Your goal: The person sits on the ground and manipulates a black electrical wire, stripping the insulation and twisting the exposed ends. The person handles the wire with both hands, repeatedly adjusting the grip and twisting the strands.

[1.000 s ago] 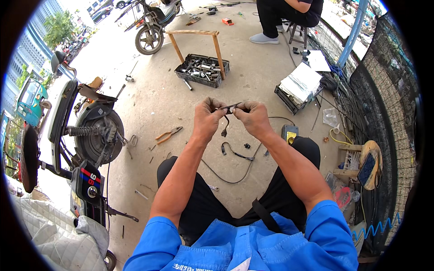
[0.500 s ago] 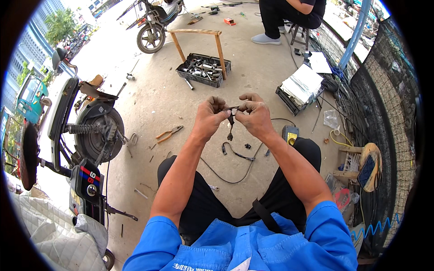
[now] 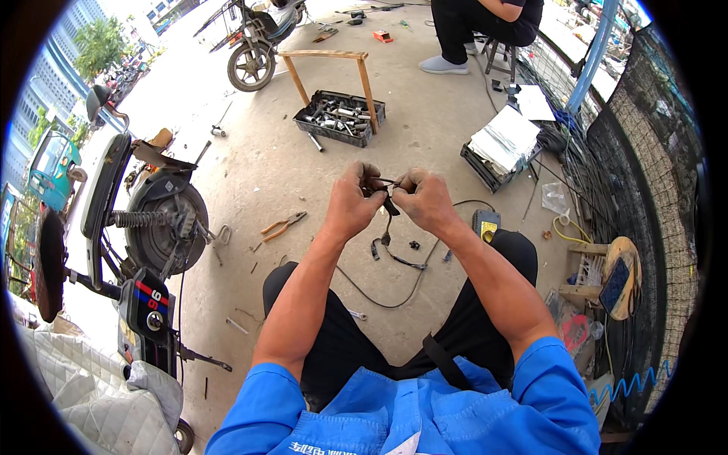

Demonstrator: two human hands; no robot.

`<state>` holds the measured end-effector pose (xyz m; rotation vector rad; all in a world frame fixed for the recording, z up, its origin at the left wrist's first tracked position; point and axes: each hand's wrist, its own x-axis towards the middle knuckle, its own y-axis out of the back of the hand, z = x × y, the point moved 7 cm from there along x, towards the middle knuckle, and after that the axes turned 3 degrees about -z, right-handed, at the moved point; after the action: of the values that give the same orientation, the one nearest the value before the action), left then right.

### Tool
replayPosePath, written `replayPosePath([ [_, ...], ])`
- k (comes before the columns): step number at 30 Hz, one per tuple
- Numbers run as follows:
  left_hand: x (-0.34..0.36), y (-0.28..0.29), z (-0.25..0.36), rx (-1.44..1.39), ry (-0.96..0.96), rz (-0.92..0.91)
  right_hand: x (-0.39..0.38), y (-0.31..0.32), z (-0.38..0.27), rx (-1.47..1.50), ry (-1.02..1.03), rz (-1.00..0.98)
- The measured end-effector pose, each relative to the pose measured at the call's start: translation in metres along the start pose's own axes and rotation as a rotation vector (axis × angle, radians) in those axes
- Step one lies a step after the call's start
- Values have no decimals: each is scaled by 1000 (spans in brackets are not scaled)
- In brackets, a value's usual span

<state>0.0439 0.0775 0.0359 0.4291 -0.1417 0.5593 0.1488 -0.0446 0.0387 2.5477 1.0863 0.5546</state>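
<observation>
My left hand [image 3: 355, 200] and my right hand [image 3: 425, 200] meet in front of me, both closed in a pinch on a thin black cable [image 3: 391, 203]. A short stretch of it spans the gap between the fingertips, and a darker, thicker piece hangs below them. The exact ends inside my fingers are hidden. On the concrete under my hands lie a short black lead [image 3: 402, 261] with a connector on it and a small black part [image 3: 415, 245]. A long thin cord [image 3: 379, 303] curves around these on the floor.
Orange-handled pliers [image 3: 283, 223] lie left of my arms. A black tool crate [image 3: 341, 125] with a wooden handle stands ahead. A partly stripped scooter [image 3: 163, 220] is at the left, a paper-topped box [image 3: 506, 144] at the right. A seated person [image 3: 485, 34] is at the far right.
My fingers have shifted slightly on the cable, and its dangling piece has turned and sits a little differently. Both hands remain pinched close together in nearly the same place.
</observation>
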Motion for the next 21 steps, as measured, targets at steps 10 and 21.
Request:
replayPosePath([
  [10,-2,0,9,237,-216,193,-2,-9,-2,-22,-69,-192],
  [21,0,-3,0,174,-127,95,-3,-9,5,-47,-10,-137],
])
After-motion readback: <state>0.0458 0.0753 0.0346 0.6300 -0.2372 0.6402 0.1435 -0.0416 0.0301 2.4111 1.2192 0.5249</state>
